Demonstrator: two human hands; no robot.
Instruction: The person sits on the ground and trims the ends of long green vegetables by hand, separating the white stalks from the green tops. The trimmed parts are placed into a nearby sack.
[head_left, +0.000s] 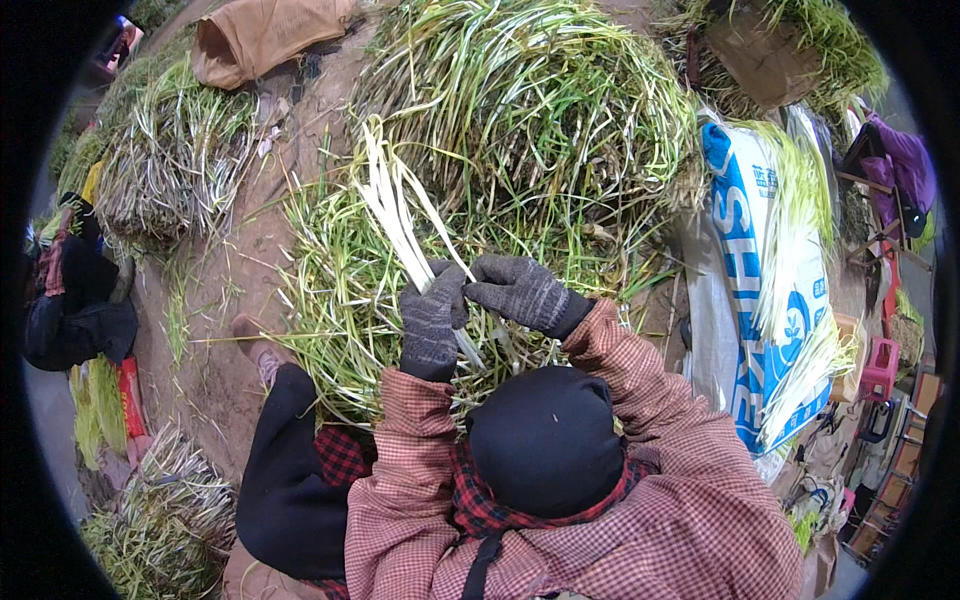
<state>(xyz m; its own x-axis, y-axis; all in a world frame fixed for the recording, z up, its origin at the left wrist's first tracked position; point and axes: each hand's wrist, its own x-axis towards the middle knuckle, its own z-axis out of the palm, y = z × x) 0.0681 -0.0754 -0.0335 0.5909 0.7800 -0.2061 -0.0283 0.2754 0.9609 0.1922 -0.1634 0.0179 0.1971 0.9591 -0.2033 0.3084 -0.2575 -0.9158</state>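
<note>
My left hand (435, 311), in a dark grey knit glove, is closed round a small bundle of pale leafy stalks (397, 217). The white ends point up and away from me, fanning slightly. Beside it, my right hand (517, 291), gloved alike, pinches one stalk that stands a little apart on the bundle's right. Its fingertips nearly meet the left hand. Below both hands lies a loose heap of green and yellowish leaves (337, 300). The lower ends of the held stalks are partly hidden by the gloves.
A large pile of uncleaned stalks (525, 97) rises ahead. At right, cleaned white stalks (784, 247) lie on a blue-and-white sack (739, 300). More stalks (172, 165) are heaped at left, near an open brown paper bag (270, 34). Another person (75, 300) sits far left. A pink stool (879, 369) stands right.
</note>
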